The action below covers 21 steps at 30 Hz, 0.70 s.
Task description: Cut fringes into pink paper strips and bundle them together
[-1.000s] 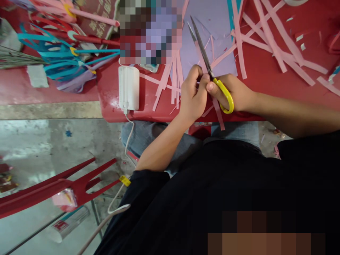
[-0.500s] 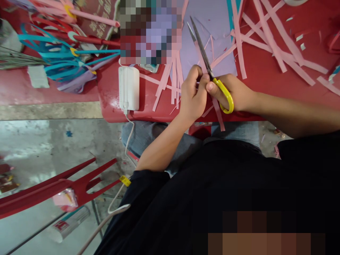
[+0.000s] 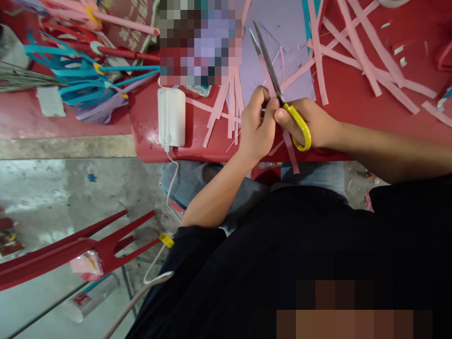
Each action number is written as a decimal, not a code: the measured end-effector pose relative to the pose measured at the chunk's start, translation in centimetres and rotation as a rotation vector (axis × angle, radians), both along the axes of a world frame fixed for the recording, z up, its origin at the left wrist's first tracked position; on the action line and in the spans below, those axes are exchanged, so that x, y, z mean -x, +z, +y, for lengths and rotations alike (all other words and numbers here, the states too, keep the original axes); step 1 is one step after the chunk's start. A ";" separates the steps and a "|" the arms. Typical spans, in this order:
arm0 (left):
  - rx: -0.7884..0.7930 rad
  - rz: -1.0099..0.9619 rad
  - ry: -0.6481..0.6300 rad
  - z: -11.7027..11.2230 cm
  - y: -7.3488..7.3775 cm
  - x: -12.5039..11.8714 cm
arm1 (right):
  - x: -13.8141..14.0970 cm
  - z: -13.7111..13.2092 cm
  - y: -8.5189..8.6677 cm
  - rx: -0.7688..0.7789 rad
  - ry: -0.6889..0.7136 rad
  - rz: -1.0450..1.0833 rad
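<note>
My right hand (image 3: pixel 312 120) grips a pair of scissors (image 3: pixel 298 125) by its yellow handles. The blades point up and away over a purple sheet (image 3: pixel 263 89), their tips slightly apart. Pinched between my left thumb and fingers is a pink paper strip (image 3: pixel 291 153); my left hand (image 3: pixel 259 122) is right beside the scissors' pivot. The strip runs along the blades at its upper part and hangs past the table's edge at its lower end. Exactly how far the blades reach into the strip I cannot tell.
Pink strips (image 3: pixel 363 56) lie across the red table (image 3: pixel 431 28). A white power bank (image 3: pixel 171 117) with a cable stands near the front edge. Blue ribbon loops (image 3: pixel 76 70) are at the left, above a red plastic stool (image 3: pixel 81 249) on the floor.
</note>
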State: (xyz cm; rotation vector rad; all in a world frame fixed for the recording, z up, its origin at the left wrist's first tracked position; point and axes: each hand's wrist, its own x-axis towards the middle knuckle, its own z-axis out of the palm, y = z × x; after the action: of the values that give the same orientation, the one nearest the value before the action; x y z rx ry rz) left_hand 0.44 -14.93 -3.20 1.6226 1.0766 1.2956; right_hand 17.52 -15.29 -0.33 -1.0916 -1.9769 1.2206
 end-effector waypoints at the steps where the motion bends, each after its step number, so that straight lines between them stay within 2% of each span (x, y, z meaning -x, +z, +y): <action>1: 0.010 -0.003 0.001 0.0 0.0 0.0 | 0.0 0.0 0.0 0.007 0.000 -0.004; 16: 0.046 -0.022 -0.008 -0.3 0.3 -0.1 | 0.0 -0.1 0.7 0.068 0.002 -0.039; 21: -0.005 -0.042 -0.006 0.0 -0.2 -0.2 | -0.1 0.0 0.7 0.052 -0.001 -0.043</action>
State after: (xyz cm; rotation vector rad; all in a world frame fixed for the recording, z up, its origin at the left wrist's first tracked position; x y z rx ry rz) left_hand 0.63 -14.88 -3.45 1.5937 1.0431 1.3233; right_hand 17.57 -15.31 0.41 -1.1526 -1.9864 1.2646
